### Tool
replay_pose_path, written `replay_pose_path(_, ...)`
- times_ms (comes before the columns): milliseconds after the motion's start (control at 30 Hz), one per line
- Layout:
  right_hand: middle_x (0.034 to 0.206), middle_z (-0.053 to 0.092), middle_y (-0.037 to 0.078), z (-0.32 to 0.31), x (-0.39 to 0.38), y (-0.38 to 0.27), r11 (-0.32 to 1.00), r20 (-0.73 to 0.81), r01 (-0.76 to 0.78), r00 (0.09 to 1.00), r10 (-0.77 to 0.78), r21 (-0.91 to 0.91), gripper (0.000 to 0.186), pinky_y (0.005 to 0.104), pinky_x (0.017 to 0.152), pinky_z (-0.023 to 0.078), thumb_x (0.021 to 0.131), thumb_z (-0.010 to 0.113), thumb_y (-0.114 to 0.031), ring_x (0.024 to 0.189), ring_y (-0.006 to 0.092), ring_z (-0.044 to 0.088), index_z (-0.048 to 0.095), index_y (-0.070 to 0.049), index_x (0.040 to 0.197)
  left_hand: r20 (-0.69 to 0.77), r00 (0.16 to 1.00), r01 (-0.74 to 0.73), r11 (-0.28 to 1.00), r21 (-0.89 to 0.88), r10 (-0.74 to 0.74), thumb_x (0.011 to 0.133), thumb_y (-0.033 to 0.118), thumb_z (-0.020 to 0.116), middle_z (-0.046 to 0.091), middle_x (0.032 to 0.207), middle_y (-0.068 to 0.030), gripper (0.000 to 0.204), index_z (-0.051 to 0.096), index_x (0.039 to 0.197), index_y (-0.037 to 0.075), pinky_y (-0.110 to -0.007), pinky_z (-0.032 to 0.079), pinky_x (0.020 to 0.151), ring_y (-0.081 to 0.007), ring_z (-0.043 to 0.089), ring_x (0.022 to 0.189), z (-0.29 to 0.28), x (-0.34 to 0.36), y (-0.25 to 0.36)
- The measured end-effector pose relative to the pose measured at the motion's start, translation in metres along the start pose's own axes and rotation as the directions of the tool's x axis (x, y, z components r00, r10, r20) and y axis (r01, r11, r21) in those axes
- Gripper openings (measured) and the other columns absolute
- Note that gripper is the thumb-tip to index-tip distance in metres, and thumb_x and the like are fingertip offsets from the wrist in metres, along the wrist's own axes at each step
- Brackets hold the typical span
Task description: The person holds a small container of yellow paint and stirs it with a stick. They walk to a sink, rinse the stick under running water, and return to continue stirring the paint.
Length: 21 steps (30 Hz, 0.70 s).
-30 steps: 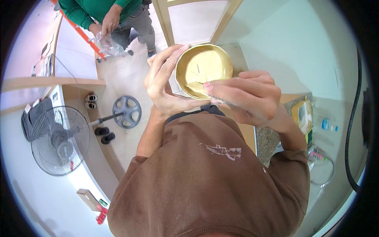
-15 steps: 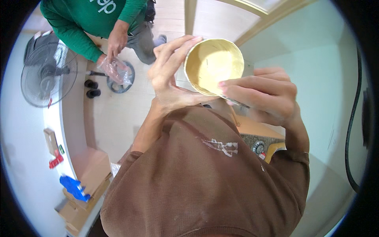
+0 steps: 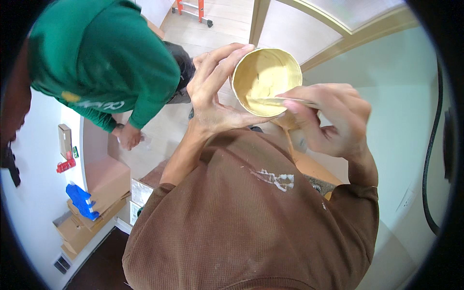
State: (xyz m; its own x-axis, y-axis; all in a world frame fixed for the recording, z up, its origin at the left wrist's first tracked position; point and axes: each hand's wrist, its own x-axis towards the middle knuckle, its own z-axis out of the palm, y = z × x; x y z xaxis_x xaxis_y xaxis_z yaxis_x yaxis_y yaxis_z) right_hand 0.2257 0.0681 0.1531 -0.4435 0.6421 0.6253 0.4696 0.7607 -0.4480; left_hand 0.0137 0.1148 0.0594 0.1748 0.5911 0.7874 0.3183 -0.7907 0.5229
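Observation:
My left hand (image 3: 210, 94) grips a round pale container (image 3: 263, 79) from the left side, fingertips at its rim and thumb beneath. Its inside is coated or filled with a smooth yellow substance. My right hand (image 3: 328, 116) pinches a thin flat stick-like tool (image 3: 297, 100) whose end reaches into the container's lower right part; I cannot make out its tip clearly. The container is tilted toward me, held in front of my brown shirt (image 3: 246, 212), which has white smears on it.
A person in a green sleeve and top (image 3: 101, 58) stands close at my left. A framed door (image 3: 299, 31) is ahead, a pale wall (image 3: 396, 125) at my right. An orange ladder (image 3: 198, 12) is beyond; cardboard (image 3: 84, 232) and a blue item (image 3: 81, 198) lie lower left.
The person in green has moved closer and further left, covering the fan. My hands and the container have shifted right; the tool now lies flatter across the container's lower rim.

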Motion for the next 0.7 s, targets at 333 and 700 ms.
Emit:
replay_pose_path(333,0.083,0.076,0.013,-0.014,0.0,0.014,0.993,0.191,0.117,0.975,-0.114,-0.002,0.019,0.0307,0.06,0.058,0.075,0.077,0.009,0.069,0.0232,0.074,0.072,0.004,0.092,-0.022,0.998,0.065,0.998,0.025,-0.064,0.05,0.035,0.103,0.069,0.125,-0.0231,0.094,0.067,0.126,-0.007,-0.041,0.055,0.099,-0.033,0.068,0.115,-0.005,-0.016,0.008)
replay_pose_path(700,0.082,0.074,0.01,0.008,0.011,0.02,0.993,0.053,0.093,0.994,-0.097,0.078,0.018,0.0303,0.054,0.055,0.075,0.077,0.007,0.061,0.0212,0.07,0.072,0.001,0.09,-0.218,0.973,0.09,0.995,0.034,-0.081,0.05,0.045,0.099,0.074,0.119,-0.0121,0.088,0.073,0.123,0.003,-0.034,0.048,0.09,-0.0226,0.069,0.102,0.002,-0.024,-0.006)
